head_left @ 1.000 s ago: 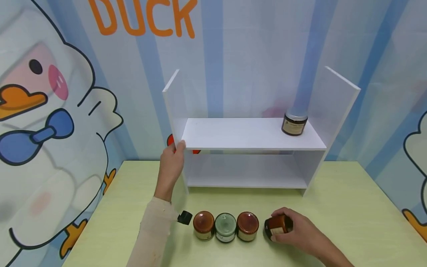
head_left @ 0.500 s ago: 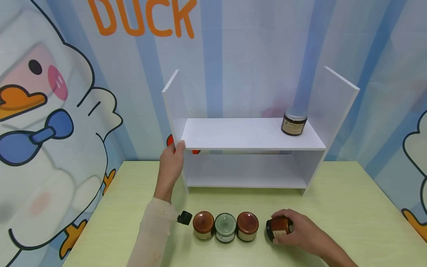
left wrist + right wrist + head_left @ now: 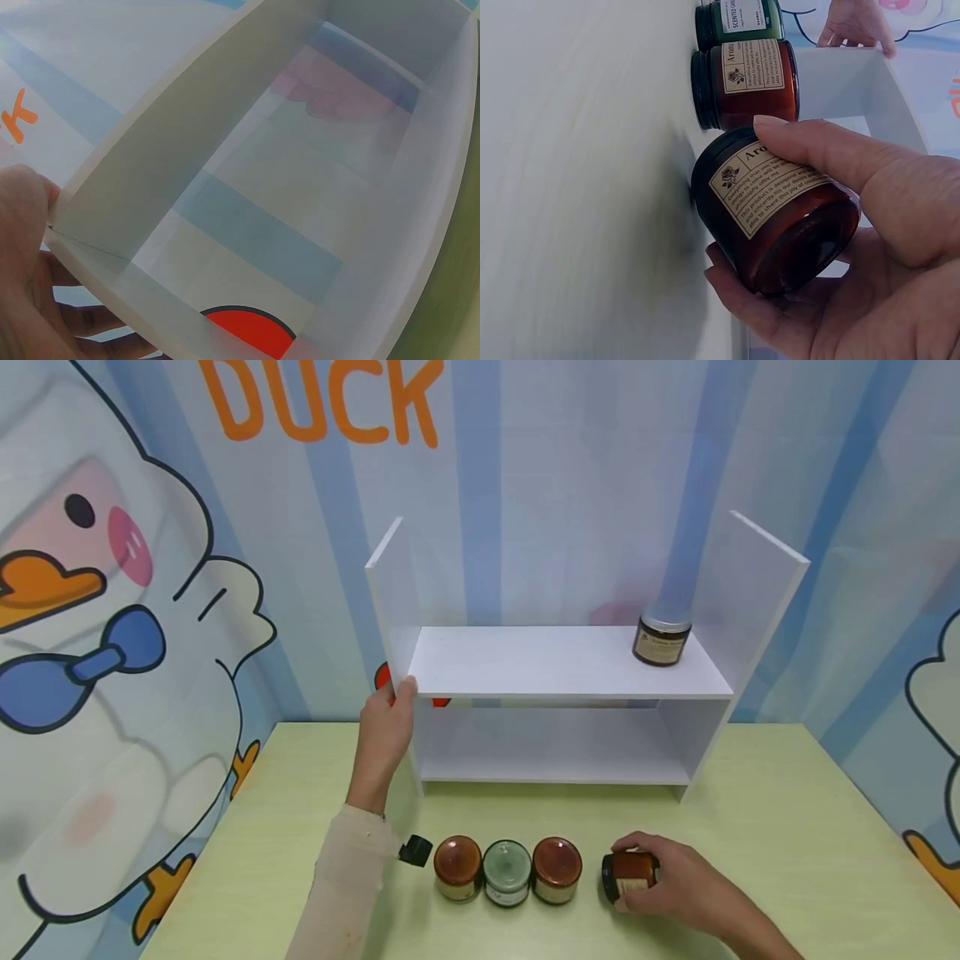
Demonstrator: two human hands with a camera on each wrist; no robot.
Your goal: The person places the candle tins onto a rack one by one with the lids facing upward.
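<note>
My right hand (image 3: 671,878) holds a brown glass candle jar (image 3: 630,875), tilted close over the table. In the right wrist view, the thumb lies across the cream label of this candle jar (image 3: 757,202) and the fingers curl round its other side; its dark lid faces the table. My left hand (image 3: 384,727) grips the left side panel of a white two-tier shelf (image 3: 525,660). Up close in the left wrist view, the left hand (image 3: 30,277) has its thumb inside the panel's edge and its fingers behind.
Left of the held jar stand a reddish-brown candle jar (image 3: 557,868), a green one (image 3: 507,872) and a brown one (image 3: 457,867), side by side, bases up. A dark jar with a silver lid (image 3: 662,639) sits at the right on the upper shelf board. A duck-print curtain (image 3: 562,485) hangs behind.
My right hand has turned the held jar a little and shifted it slightly to the right. The left hand stays on the shelf panel, and the other jars have not moved.
</note>
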